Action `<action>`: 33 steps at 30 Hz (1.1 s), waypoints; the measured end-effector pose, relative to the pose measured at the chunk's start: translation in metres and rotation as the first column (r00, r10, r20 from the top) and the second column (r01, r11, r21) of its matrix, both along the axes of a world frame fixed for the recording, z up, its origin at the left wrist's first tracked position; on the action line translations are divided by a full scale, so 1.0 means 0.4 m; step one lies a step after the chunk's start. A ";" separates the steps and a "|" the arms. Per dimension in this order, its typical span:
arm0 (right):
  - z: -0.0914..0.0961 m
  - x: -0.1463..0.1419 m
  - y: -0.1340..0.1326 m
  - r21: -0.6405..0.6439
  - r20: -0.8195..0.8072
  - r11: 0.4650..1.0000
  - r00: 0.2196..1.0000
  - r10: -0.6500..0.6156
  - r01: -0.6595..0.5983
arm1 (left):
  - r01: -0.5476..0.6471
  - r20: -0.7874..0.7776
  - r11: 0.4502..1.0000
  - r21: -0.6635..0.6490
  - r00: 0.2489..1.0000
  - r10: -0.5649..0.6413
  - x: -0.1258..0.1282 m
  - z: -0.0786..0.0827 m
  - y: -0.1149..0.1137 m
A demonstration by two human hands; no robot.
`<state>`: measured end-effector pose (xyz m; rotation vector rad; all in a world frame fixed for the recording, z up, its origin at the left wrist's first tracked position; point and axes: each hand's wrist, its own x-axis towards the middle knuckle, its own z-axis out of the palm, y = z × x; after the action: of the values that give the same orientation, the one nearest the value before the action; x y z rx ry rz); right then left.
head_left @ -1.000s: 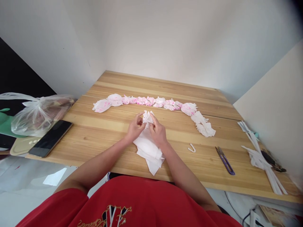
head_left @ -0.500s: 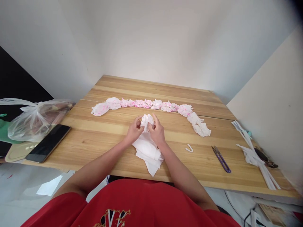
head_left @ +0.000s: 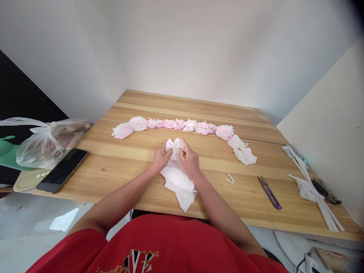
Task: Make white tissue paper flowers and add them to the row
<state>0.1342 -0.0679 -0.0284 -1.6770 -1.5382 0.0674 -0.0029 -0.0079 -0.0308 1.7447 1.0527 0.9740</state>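
My left hand [head_left: 160,158] and my right hand [head_left: 190,160] meet over the middle of the wooden table [head_left: 119,167]. Both pinch the bunched top of a white tissue paper [head_left: 178,177], whose loose folded end trails toward the table's near edge. The gathered part [head_left: 174,144] puffs up between my fingertips. Beyond my hands a curved row of white and pink tissue flowers [head_left: 182,124] lies across the table, ending in plain white ones [head_left: 244,153] on the right.
A phone [head_left: 62,170] and a clear plastic bag [head_left: 48,140] sit at the left edge. A small white hook-shaped scrap [head_left: 229,178], purple thread snips [head_left: 269,192] and white paper strips [head_left: 311,189] lie on the right. Walls close the back and right.
My fingers have kept working the gathered top of the tissue, which now sits a little lower between them. The view has shifted slightly; nothing else on the table has moved.
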 end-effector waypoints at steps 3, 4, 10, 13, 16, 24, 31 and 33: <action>0.004 0.004 0.002 -0.029 -0.113 0.999 0.993 -0.019 0.016 | 0.004 0.084 0.999 -0.038 0.996 -0.001 0.000 -0.013 0.010; 0.007 0.005 0.001 -0.037 -0.137 0.999 0.990 -0.017 0.012 | 0.014 0.111 0.999 -0.049 0.994 -0.008 0.000 -0.017 0.013; 0.025 -0.002 -0.008 -0.008 -0.077 0.999 0.996 0.052 -0.053 | 0.026 0.068 0.999 -0.018 0.997 -0.025 0.001 -0.009 0.007; 0.022 -0.005 -0.005 0.066 -0.008 0.996 0.998 0.061 -0.060 | 0.030 -0.012 0.999 0.024 0.999 -0.030 0.000 0.002 -0.003; 0.016 -0.001 0.000 0.113 0.043 0.992 0.998 0.048 -0.052 | 0.063 -0.065 0.995 0.076 0.996 -0.058 0.001 0.004 -0.012; 0.020 0.007 0.004 0.029 -0.240 0.999 0.970 0.022 -0.015 | 0.085 -0.025 0.996 0.022 0.996 -0.084 0.001 -0.014 -0.009; 0.011 0.020 0.019 -0.017 -0.693 0.997 0.720 0.040 -0.072 | 0.163 0.314 0.961 -0.225 0.945 -0.087 0.009 -0.036 0.007; 0.015 0.017 0.017 -0.014 -0.682 0.997 0.730 0.045 -0.075 | 0.155 0.299 0.965 -0.214 0.950 -0.087 0.009 -0.034 0.006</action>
<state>0.1412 -0.0610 -0.0224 -1.3924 -1.0156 0.6859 0.0008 -0.0054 -0.0445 1.4074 0.8255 0.9498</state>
